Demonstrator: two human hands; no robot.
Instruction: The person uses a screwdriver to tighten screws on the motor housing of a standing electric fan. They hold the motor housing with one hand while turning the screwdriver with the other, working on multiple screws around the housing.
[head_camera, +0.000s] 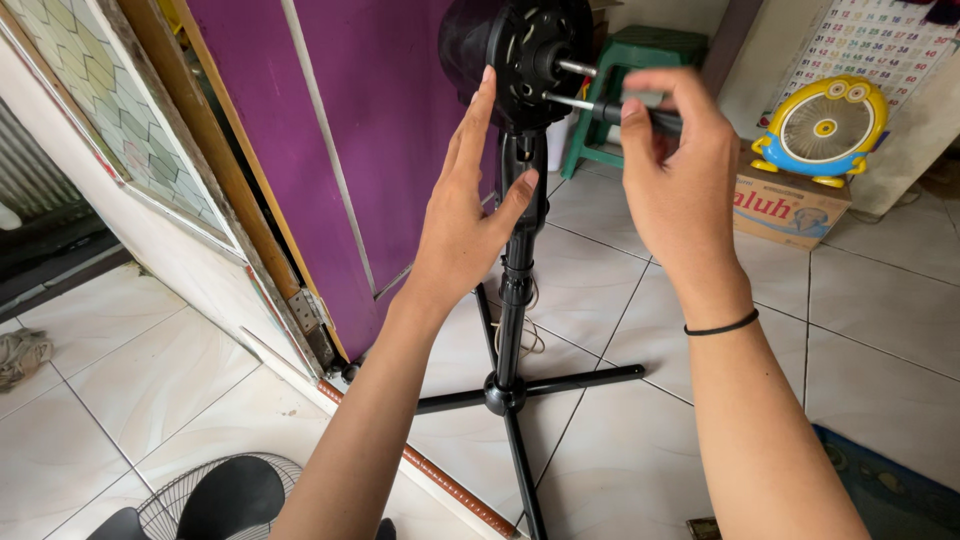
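Note:
A black standing fan without grille or blades stands on the tiled floor; its motor head (525, 55) sits on a black pole (515, 290) with cross-shaped legs (505, 395). My left hand (465, 205) rests flat against the motor head's left side, fingers stretched upward, thumb by the pole. My right hand (680, 170) grips a screwdriver (600, 108) by its dark handle. The metal shaft points left into the front of the motor head, just below the bare motor spindle (578, 68).
A purple door (350, 130) stands open behind the fan. A wire fan grille and black blades (215, 495) lie on the floor at bottom left. A green plastic stool (640, 60), a cardboard box (790, 205) and a small yellow toy-shaped fan (825, 125) stand at the back right.

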